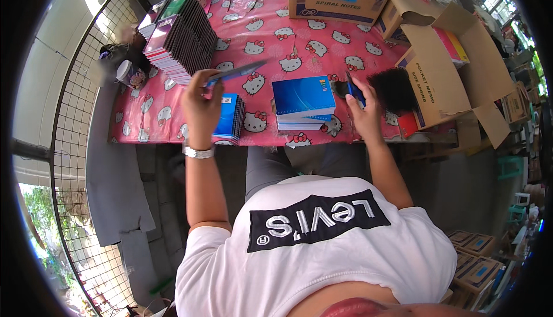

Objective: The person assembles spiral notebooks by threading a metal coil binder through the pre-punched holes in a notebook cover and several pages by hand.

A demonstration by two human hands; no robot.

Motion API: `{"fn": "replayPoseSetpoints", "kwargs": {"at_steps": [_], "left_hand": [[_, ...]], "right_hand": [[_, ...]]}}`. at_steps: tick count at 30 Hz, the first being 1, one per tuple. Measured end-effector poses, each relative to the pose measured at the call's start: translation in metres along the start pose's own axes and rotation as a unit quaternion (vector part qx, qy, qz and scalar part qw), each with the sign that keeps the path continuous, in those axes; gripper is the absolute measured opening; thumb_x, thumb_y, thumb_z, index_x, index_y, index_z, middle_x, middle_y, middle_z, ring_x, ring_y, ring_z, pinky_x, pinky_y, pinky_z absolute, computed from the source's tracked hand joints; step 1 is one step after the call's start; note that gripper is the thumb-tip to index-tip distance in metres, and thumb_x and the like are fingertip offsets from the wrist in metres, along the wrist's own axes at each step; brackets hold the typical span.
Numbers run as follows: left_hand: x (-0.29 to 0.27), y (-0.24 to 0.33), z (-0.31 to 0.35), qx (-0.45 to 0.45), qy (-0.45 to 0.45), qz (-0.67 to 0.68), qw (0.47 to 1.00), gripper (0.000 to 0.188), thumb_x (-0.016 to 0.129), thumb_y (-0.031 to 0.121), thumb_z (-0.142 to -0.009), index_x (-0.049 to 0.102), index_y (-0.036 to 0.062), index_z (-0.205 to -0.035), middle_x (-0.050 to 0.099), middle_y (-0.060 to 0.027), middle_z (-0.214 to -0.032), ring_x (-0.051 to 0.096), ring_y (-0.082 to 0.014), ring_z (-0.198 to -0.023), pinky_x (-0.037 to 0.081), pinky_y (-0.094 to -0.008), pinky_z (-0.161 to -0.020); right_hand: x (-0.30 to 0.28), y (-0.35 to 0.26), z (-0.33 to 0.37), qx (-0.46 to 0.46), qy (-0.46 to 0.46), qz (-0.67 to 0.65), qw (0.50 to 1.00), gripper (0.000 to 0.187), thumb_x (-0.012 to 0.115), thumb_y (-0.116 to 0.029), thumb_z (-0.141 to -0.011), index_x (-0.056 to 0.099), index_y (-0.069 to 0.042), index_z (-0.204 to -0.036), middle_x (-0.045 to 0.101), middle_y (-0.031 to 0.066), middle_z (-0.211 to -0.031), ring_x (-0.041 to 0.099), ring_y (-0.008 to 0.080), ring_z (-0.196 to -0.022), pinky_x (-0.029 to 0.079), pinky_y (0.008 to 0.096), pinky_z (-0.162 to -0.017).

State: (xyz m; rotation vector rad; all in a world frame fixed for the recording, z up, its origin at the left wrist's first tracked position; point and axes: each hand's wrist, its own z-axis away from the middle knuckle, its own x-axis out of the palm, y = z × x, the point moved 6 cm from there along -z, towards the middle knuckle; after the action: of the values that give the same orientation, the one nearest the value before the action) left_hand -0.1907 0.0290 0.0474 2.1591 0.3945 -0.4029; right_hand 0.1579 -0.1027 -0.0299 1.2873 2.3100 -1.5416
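Note:
My left hand [203, 101], with a metal watch at the wrist, is closed on a thin blue notebook [245, 70] seen nearly edge-on and slightly blurred. Below that hand, a short stack of blue spiral notebooks [229, 116] lies near the table's front edge. Another stack of blue notebooks [302, 95] sits between my hands, its upper ones turned at an angle to those beneath. Right of it, my right hand [366, 109] is closed round a small dark-blue-handled tool [356, 92] with a thin pointed end; its exact kind is unclear.
Tall stacks of spiral notebooks [178, 43] and a white cup [124, 72] stand at the left. A black bristly heap [393, 90] lies right of my right hand, before an open cardboard box [432, 86]. A closed carton [334, 0] stands at the back of the pink-covered table [253, 43].

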Motion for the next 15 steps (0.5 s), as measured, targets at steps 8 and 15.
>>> {"fn": "replayPoseSetpoints", "kwargs": {"at_steps": [8,15], "left_hand": [[0.075,-0.139,0.006,-0.037,-0.34,-0.42,0.84,0.023,0.055,0.024,-0.084,0.068,0.0083,-0.095,0.07,-0.0127,-0.1,0.062,-0.0338,-0.103,0.05,-0.0505,-0.088],[0.047,-0.171,0.061,-0.18,-0.297,-0.304,0.887,0.064,0.066,0.022,-0.085,0.045,0.0208,-0.146,0.029,-0.0221,-0.157,0.038,-0.0372,-0.141,0.038,-0.0479,-0.111]], "right_hand": [[0.061,0.137,0.045,0.054,-0.187,0.213,0.957,0.049,0.075,-0.025,-0.078,0.063,-0.008,-0.122,0.062,0.0173,-0.109,0.061,0.036,-0.104,0.05,0.0453,-0.091],[-0.019,0.223,-0.021,0.117,-0.009,0.365,0.923,0.027,0.072,-0.026,-0.085,0.068,-0.009,-0.105,0.063,0.0141,-0.107,0.061,0.0361,-0.102,0.051,0.0451,-0.088]]}}
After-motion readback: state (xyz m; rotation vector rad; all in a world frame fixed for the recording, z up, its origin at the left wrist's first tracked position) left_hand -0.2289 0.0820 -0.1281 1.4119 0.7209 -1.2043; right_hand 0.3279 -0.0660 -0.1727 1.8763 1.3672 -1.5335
